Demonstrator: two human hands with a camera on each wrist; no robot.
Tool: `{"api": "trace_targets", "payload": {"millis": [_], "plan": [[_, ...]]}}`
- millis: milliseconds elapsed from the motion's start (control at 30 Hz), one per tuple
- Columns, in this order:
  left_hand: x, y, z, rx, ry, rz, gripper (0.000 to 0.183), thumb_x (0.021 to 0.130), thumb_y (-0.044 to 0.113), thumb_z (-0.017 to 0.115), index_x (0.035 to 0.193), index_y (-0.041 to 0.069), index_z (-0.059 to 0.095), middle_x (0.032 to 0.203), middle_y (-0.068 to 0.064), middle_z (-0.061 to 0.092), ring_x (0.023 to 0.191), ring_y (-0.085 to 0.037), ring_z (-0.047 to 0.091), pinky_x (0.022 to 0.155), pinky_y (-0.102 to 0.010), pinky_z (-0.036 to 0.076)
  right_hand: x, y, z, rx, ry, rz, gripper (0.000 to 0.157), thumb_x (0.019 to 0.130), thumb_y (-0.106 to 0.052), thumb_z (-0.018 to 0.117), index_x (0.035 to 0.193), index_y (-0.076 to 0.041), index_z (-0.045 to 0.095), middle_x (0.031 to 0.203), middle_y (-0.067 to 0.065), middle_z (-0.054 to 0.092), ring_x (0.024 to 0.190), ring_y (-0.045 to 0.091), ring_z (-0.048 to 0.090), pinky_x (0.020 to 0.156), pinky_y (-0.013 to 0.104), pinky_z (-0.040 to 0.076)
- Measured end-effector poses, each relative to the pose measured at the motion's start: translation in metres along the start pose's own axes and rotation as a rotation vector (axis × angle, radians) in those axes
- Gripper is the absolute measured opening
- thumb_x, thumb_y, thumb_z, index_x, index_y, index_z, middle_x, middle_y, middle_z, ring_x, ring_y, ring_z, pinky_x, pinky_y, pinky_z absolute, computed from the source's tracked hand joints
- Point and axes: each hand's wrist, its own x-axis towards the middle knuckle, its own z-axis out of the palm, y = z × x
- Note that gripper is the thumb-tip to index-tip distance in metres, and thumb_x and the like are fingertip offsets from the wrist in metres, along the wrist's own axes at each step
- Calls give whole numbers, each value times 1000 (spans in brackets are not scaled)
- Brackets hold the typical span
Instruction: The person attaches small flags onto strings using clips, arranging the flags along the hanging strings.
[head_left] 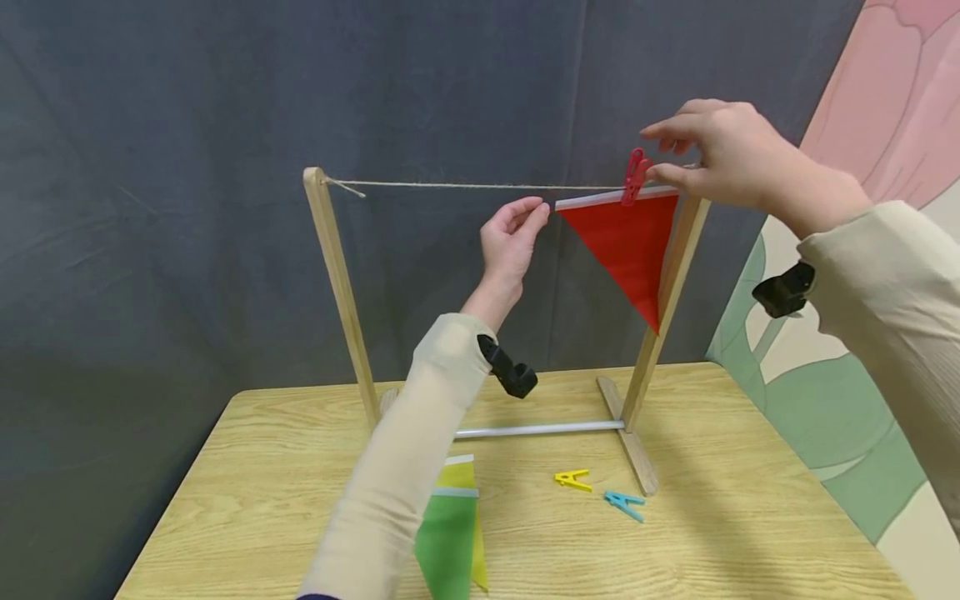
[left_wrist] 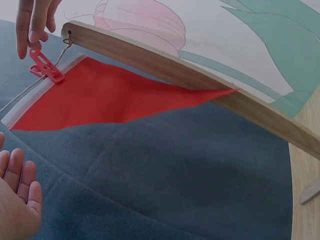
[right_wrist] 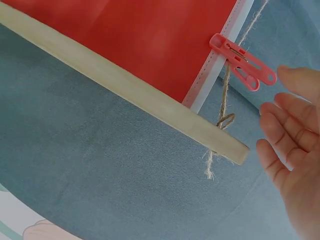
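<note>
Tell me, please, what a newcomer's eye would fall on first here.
Probably the bright red pennant, hanging from the string by a red clothespin, near the right post. Next, perhaps, the raised hands: the left hand by the pennant's inner corner, the right hand beside the clothespin. On the table below, a green pennant partly covers a yellow pennant.

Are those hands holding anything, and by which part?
Apparently nothing: the right hand is open beside the red clothespin; the left hand is just off the corner of the red pennant. The clothespin grips its white edge.
</note>
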Motion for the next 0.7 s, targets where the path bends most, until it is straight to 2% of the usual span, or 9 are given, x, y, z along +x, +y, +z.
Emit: {"api": "trace_targets", "payload": {"millis": [100, 167, 200, 233, 333, 400, 500, 600, 700], "plan": [[0, 0, -4, 7, -9, 5, 23, 87, 3, 65, 106, -10, 63, 92, -14, 67, 90, -33, 62, 82, -25, 51, -3, -1, 0, 7, 61, -28, 38, 87, -7, 64, 121, 6, 57, 106, 23, 55, 90, 34, 53, 75, 26, 51], [0, 1, -7, 13, -12, 9, 24, 87, 3, 65, 106, -11, 64, 90, -12, 66, 89, -33, 62, 81, -26, 51, -5, 0, 0, 6, 110, -61, 37, 85, -5, 67, 119, 5, 59, 104, 22, 57, 90, 32, 54, 72, 10, 41], [0, 1, -8, 12, -15, 11, 24, 87, 3, 65, 106, -11, 63, 89, -11, 66, 89, -33, 62, 81, -26, 51, -6, 0, 1, -1, 135, -83, 37, 83, -4, 67, 118, 5, 60, 102, 21, 57, 88, 31, 54, 68, 7, 35], [0, 2, -9, 13, -16, 12, 24, 87, 3, 65, 106, -11, 63, 89, -11, 66, 88, -32, 62, 81, -26, 51, -7, 0, 1, -4, 158, -98, 36, 82, -4, 68, 117, 5, 61, 100, 21, 58, 87, 30, 54, 65, 7, 30], [0, 3, -13, 21, -20, 6, 24, 87, 3, 64, 106, -11, 63, 90, -12, 66, 85, -26, 63, 82, -26, 50, -10, 1, 2, 3, 203, -124, 36, 81, -2, 69, 115, 5, 62, 97, 20, 59, 84, 28, 54, 66, 12, 32], [0, 3, -15, 25, -23, -2, 23, 87, 3, 64, 106, -10, 63, 91, -14, 67, 81, -18, 63, 85, -31, 50, -12, 1, 4, 10, 220, -126, 35, 80, -1, 69, 114, 5, 62, 96, 20, 60, 83, 27, 53, 67, 15, 32], [-1, 3, -18, 36, -32, -9, 24, 88, 4, 64, 107, -10, 63, 93, -17, 66, 76, -9, 61, 90, -40, 47, -16, 1, 5, 21, 238, -132, 35, 79, 1, 69, 113, 6, 63, 95, 19, 60, 80, 25, 52, 66, 11, 31], [-2, 4, -20, 51, -41, -11, 24, 88, 4, 64, 107, -9, 63, 95, -18, 66, 76, -9, 62, 92, -46, 45, -19, 1, 7, 28, 253, -140, 35, 78, 2, 69, 112, 6, 63, 94, 19, 60, 78, 24, 52, 62, 6, 30], [-4, 5, -22, 68, -46, -8, 23, 88, 5, 64, 107, -8, 64, 96, -18, 66, 79, -13, 63, 90, -45, 46, -22, 0, 8, 35, 268, -144, 34, 78, 2, 70, 112, 5, 64, 93, 18, 60, 76, 22, 51, 59, 4, 30]]}}
